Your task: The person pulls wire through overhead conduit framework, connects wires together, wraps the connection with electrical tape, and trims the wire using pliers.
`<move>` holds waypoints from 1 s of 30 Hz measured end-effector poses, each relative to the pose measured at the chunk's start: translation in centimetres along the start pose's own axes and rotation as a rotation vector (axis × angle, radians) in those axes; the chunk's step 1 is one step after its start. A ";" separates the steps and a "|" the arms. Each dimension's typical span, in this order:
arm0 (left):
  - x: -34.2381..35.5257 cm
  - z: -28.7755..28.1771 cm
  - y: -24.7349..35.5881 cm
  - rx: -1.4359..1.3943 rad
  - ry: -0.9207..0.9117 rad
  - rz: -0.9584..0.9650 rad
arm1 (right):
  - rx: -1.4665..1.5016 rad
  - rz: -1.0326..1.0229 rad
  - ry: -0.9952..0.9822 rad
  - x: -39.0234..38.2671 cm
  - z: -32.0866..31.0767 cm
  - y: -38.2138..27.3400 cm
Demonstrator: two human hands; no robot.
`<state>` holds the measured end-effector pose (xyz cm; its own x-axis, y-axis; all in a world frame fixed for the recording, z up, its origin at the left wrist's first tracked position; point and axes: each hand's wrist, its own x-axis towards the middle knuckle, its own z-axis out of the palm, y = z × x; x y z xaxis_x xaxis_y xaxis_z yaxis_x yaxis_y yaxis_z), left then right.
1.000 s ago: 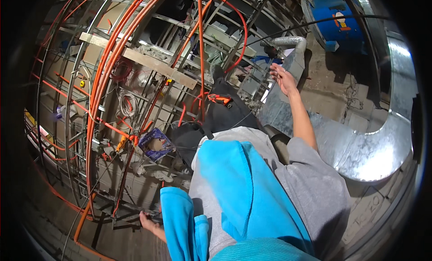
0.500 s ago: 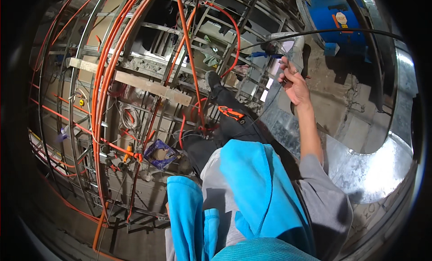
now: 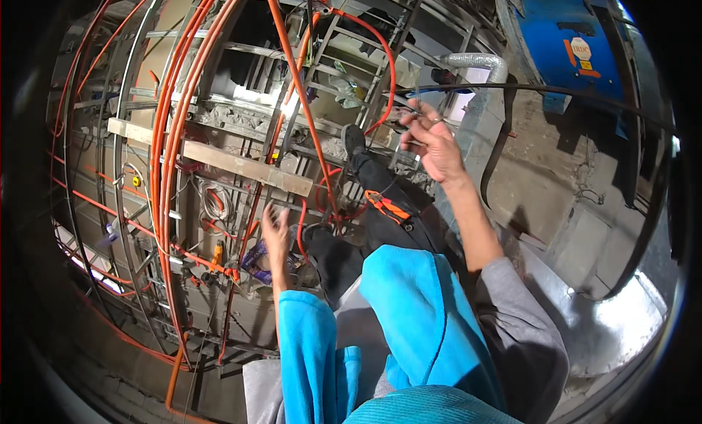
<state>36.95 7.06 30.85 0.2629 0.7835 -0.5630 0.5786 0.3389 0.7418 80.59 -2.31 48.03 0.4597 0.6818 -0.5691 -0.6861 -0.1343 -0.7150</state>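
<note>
My right hand (image 3: 436, 147) is raised ahead of me with its fingers curled together near the tips. A small thin thing seems to be pinched there, too small to name. The black cable (image 3: 534, 87) runs just beyond those fingertips. Lower and to the left, my left hand (image 3: 275, 234) has its fingers apart and holds nothing. It is above the purple box-like thing (image 3: 256, 261), partly covering it. An orange-and-black hand tool (image 3: 387, 206), seemingly pliers, rests against my dark trouser leg.
Orange conduits (image 3: 170, 131) run along metal ladder-like racks on the left. A wooden board (image 3: 245, 166) lies across them. A yellow-orange tool (image 3: 218, 254) hangs low on the left. On the right are a blue machine casing (image 3: 556, 29), a silver flexible duct (image 3: 475, 59) and shiny sheet-metal ducting (image 3: 629, 314).
My left hand has come into view, reaching forward with fingers apart. My right hand has shifted left in the picture, and the whole view has turned slightly.
</note>
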 end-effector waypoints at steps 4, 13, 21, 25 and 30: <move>2.9 13.4 19.2 -0.402 -0.545 0.131 | 0.128 0.026 0.087 4.9 -0.4 2.2; 4.4 22.0 19.9 -0.650 -0.698 -0.199 | 0.023 0.015 0.114 12.0 -1.8 7.1; 3.8 22.1 16.9 -0.690 -0.560 -0.436 | 0.002 0.113 0.126 12.1 -3.8 12.2; 3.4 22.3 15.2 -0.712 -0.542 -0.529 | -0.132 0.119 0.137 12.3 -4.1 13.8; 4.1 23.2 15.0 -0.654 -0.528 -0.356 | -0.139 0.073 0.161 14.0 -5.8 14.5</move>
<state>64.67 3.29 31.24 0.5647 0.2906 -0.7725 0.1823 0.8689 0.4602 80.36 1.11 27.31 0.5037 0.5446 -0.6706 -0.6412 -0.2846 -0.7127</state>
